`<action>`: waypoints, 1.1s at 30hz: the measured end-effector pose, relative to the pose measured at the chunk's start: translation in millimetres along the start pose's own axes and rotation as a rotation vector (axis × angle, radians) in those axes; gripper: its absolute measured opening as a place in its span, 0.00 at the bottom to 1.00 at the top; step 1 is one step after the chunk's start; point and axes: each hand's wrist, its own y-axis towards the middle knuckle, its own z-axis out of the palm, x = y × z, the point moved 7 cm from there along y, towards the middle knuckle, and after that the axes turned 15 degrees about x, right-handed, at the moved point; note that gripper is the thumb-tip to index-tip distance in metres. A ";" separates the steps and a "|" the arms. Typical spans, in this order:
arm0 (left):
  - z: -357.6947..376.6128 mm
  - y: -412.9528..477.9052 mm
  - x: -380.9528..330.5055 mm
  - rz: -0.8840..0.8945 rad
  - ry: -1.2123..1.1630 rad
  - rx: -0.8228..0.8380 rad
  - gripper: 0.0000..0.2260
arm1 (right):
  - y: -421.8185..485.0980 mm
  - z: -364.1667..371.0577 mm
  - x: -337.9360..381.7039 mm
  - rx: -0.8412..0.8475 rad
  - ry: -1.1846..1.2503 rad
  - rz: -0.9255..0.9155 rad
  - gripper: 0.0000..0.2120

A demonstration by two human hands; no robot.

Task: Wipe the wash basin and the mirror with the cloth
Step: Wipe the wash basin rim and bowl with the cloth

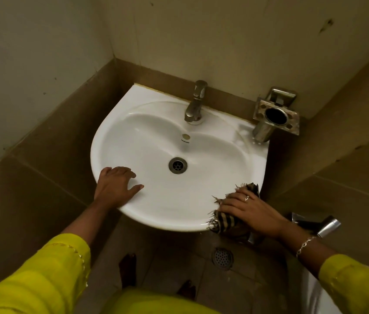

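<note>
Tap (196, 103) behind basin (151, 137) bowl; holder (275, 116) right of tap; cloth (226, 221) on basin's front-right rim

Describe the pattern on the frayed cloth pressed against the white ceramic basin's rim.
The frayed cloth has dark brown and tan stripes, seen best in the head view.

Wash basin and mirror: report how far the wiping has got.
Done: cannot be confirmed; the wash basin bowl looks white and glossy. In hand: the right hand presses the cloth on the front right rim, while the left hand rests on the front left rim. Left: the back ledge by the tap seems streaked, and the mirror is out of view.
</note>
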 end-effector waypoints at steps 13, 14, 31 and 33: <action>-4.8 2.3 1.5 -0.141 -0.187 -0.141 0.13 | -14.9 -10.3 32.4 -0.382 1.026 1.108 0.33; -6.4 2.8 0.7 -0.141 -0.189 -0.150 0.11 | -11.6 -5.1 31.5 -0.368 1.057 1.144 0.34; -14.7 -6.0 -1.7 -0.100 -0.269 -0.228 0.16 | -4.3 15.3 -44.4 -0.238 0.908 1.126 0.37; -15.1 -4.3 -1.4 -0.094 -0.287 -0.234 0.15 | -2.5 11.8 -64.4 -0.215 0.831 1.087 0.37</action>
